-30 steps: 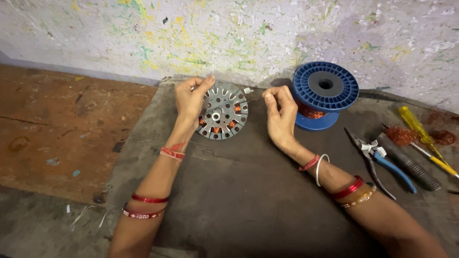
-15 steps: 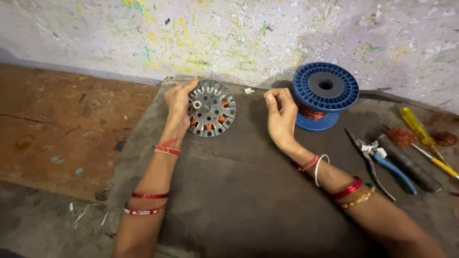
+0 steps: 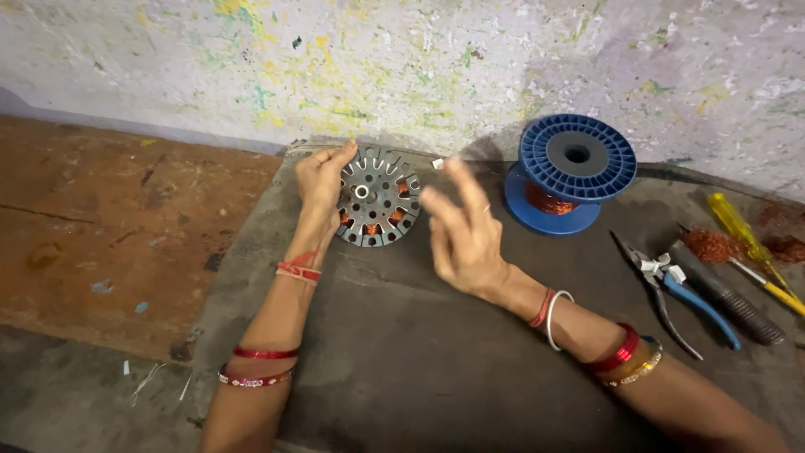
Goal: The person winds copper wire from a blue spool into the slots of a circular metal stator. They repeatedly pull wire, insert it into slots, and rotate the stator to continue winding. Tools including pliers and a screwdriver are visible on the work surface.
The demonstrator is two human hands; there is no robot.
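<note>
**Winding the slotted disc**

Now your left hand (image 3: 323, 178) grips the slotted metal disc (image 3: 377, 197) at the mat's (image 3: 402, 352) far edge; your right hand (image 3: 461, 235) hovers open, blurred. Next, probably, draw wire from the blue spool (image 3: 570, 168) carefully.

A dark mat (image 3: 436, 369) carries stator (image 3: 379, 198), spool (image 3: 563, 168), pliers (image 3: 679, 294).

My right hand (image 3: 463, 235) motion-blurred, fingers smeared; my left hand (image 3: 321, 178) covers stator (image 3: 379, 199) left edge; yellow screwdriver (image 3: 750, 245) cut off right edge.
</note>
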